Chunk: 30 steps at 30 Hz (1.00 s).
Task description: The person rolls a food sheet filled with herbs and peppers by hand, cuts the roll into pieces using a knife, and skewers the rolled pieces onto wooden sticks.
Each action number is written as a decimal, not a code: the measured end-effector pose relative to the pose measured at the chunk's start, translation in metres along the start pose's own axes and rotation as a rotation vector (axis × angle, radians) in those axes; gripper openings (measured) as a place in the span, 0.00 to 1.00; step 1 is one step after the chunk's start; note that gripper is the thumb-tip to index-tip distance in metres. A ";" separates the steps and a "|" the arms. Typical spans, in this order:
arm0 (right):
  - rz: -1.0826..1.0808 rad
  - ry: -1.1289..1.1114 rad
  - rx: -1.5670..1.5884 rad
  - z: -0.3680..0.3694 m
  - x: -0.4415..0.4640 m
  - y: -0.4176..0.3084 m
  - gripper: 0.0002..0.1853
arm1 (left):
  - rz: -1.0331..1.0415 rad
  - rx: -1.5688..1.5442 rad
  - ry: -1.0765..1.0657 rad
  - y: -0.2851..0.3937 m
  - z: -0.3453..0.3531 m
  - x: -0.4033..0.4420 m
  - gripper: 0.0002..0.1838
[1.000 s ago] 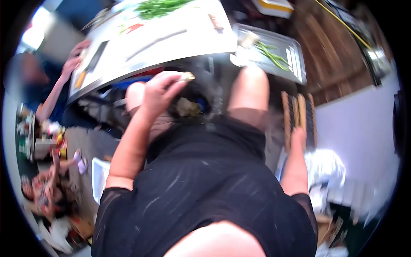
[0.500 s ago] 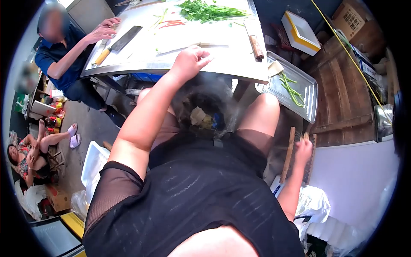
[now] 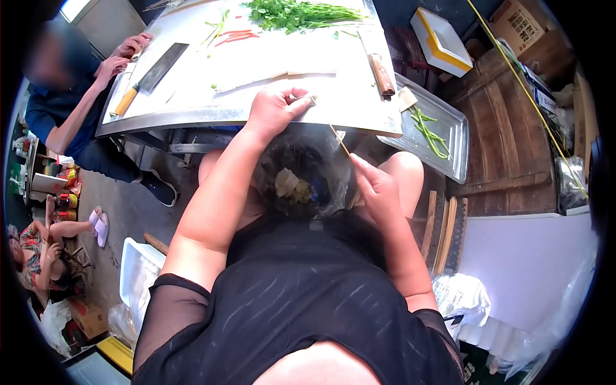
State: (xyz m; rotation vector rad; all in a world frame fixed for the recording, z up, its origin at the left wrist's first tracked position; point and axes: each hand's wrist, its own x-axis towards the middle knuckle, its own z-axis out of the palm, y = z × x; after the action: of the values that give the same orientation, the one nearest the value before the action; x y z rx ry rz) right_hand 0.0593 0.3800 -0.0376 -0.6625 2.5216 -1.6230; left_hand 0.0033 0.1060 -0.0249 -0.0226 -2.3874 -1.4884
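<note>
My left hand (image 3: 274, 110) is closed over the near edge of the white table (image 3: 186, 90), pinching a small pale piece of food (image 3: 313, 99) whose exact kind I cannot make out. My right hand (image 3: 377, 185) grips a thin wooden skewer (image 3: 338, 137) at its lower end. The skewer slants up to the left, its far tip at the pale piece; whether it has gone in is unclear. Just beyond my left hand lies a row of flat pale strips (image 3: 256, 79). Red pepper strips (image 3: 237, 36) and leafy green herbs (image 3: 292, 14) are farther back.
A cleaver (image 3: 160, 69) and a wooden-handled knife (image 3: 382, 76) lie on the table. A metal tray (image 3: 457, 138) holds green stalks. Between my knees stands a lined bin (image 3: 266, 163). Skewers (image 3: 446, 234) fill a holder at right. A co-worker's hands (image 3: 125, 54) work at left.
My right hand has come up from the skewer holder to in front of my left hand, bringing a skewer. My left hand has shifted slightly down. The view has turned a little.
</note>
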 end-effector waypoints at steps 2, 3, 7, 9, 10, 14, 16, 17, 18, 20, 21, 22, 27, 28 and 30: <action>0.019 -0.007 -0.006 0.002 0.001 0.001 0.15 | -0.084 0.020 0.006 0.003 -0.001 0.000 0.10; -0.007 0.001 -0.007 0.002 0.001 0.002 0.15 | -0.090 0.018 0.003 0.001 -0.001 0.000 0.10; 0.063 -0.003 0.011 0.000 -0.002 0.000 0.15 | -0.080 0.059 0.014 0.000 -0.001 0.001 0.11; 0.034 -0.004 0.003 0.000 -0.001 0.004 0.15 | -0.092 0.090 0.016 -0.001 0.000 0.001 0.11; 0.000 -0.007 -0.006 0.000 -0.001 0.005 0.15 | -0.078 0.092 0.025 -0.002 0.001 0.001 0.12; 0.027 -0.053 -0.012 -0.001 -0.001 0.003 0.17 | -0.026 0.102 0.038 0.002 0.000 0.000 0.10; 0.026 -0.048 -0.012 0.000 0.002 0.005 0.17 | -0.029 0.104 0.040 0.001 0.001 0.000 0.10; 0.025 -0.046 -0.012 0.000 0.002 0.005 0.17 | -0.031 0.106 0.042 0.001 0.001 0.001 0.10; 0.022 -0.032 0.003 0.001 0.003 0.005 0.16 | -0.029 0.107 0.041 0.002 0.001 0.001 0.10; 0.019 -0.018 0.019 0.004 0.002 0.008 0.15 | -0.045 0.112 0.041 0.004 0.001 0.000 0.11; -0.029 0.004 0.008 0.006 0.002 0.011 0.15 | -0.044 0.113 0.039 0.004 0.001 -0.001 0.11; -0.077 0.028 -0.004 0.006 0.003 0.012 0.15 | -0.008 0.144 0.050 0.004 0.001 -0.001 0.11; 0.220 -0.051 0.141 0.004 0.003 -0.008 0.16 | 0.118 0.161 0.094 -0.002 0.004 -0.001 0.11; 0.263 -0.058 0.194 0.005 0.003 -0.009 0.17 | 0.088 0.142 0.070 0.001 0.003 -0.003 0.10; 0.239 -0.055 0.151 0.009 0.005 -0.011 0.17 | 0.063 0.127 0.043 0.003 0.001 -0.004 0.10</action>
State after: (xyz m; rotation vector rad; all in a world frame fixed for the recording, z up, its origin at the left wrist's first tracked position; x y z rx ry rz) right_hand 0.0607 0.3668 -0.0313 -0.3689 2.3069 -1.6626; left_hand 0.0075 0.1094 -0.0236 -0.0358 -2.4180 -1.2945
